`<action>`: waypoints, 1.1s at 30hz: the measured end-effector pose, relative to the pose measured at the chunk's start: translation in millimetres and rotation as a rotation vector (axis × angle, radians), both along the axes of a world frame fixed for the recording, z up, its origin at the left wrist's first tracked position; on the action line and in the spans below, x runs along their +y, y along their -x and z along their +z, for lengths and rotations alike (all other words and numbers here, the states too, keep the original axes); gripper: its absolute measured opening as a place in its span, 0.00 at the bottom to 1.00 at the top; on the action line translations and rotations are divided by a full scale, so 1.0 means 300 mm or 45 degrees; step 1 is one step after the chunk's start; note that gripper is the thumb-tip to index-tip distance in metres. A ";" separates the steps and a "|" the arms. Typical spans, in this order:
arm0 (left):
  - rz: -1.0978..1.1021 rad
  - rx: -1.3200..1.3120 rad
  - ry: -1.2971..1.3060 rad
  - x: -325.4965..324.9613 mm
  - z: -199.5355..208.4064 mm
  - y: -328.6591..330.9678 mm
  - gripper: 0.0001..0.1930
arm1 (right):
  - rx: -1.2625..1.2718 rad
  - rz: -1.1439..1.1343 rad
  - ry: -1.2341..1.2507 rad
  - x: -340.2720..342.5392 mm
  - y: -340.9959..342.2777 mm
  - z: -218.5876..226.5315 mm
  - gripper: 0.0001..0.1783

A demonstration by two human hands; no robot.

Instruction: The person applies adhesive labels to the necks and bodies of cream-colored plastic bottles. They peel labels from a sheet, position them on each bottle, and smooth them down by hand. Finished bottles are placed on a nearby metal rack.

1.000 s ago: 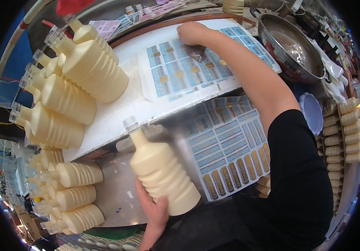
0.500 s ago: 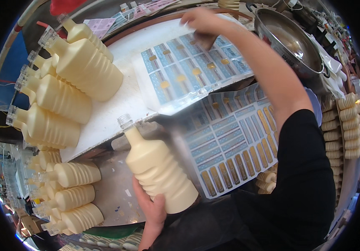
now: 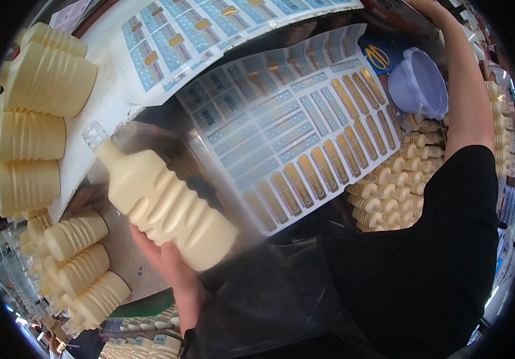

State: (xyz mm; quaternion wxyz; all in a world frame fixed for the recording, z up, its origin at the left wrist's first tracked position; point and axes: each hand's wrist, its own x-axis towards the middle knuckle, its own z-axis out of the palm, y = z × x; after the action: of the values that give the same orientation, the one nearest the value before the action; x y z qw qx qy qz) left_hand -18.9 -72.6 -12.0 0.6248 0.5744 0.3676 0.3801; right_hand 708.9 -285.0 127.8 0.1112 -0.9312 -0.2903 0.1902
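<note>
My left hand (image 3: 170, 260) is wrapped round the lower part of a cream-coloured plastic bottle (image 3: 167, 206). Its ribbed body tilts, with the clear threaded neck (image 3: 94, 136) pointing up and left. My right arm reaches far up to the right, and my right hand (image 3: 428, 8) lies at the top edge of the picture, over the rim of a large metal pan; its fingers are cut off from view. Between the arms hangs a sheet of blue and gold labels (image 3: 281, 131). Another label sheet (image 3: 200, 27) rests on the white table behind it.
Several cream bottles (image 3: 48, 78) stand on the white tabletop (image 3: 99, 66) at left, with more bottles (image 3: 78, 233) below them. At right are a lilac bucket (image 3: 419, 84), yellow-handled scissors (image 3: 377, 57) and stacked cream bottles (image 3: 389, 197).
My right hand has moved from above the label sheet on the table to the far upper right. The view has turned rightward; my left hand still holds the bottle.
</note>
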 end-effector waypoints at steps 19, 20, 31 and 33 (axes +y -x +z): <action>-0.075 0.056 0.041 -0.013 0.072 0.018 0.41 | 1.121 0.670 -0.428 0.319 1.360 -0.183 0.22; -0.090 0.057 0.008 -0.006 0.066 0.024 0.42 | 1.246 0.658 -0.368 0.310 1.402 -0.208 0.22; -0.011 0.120 -0.134 -0.020 -0.002 0.030 0.46 | -0.011 0.517 -0.002 -0.068 1.265 -0.249 0.17; 0.011 0.076 -0.086 -0.039 0.019 0.027 0.46 | 0.413 0.516 -0.216 -0.036 1.312 -0.180 0.20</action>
State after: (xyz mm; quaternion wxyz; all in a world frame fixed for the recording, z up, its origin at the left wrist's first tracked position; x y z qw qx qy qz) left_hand -27.0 -84.3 -6.4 0.5923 0.6047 0.3754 0.3776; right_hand 315.2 -295.7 73.7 0.1936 -0.7987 -0.4642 0.3302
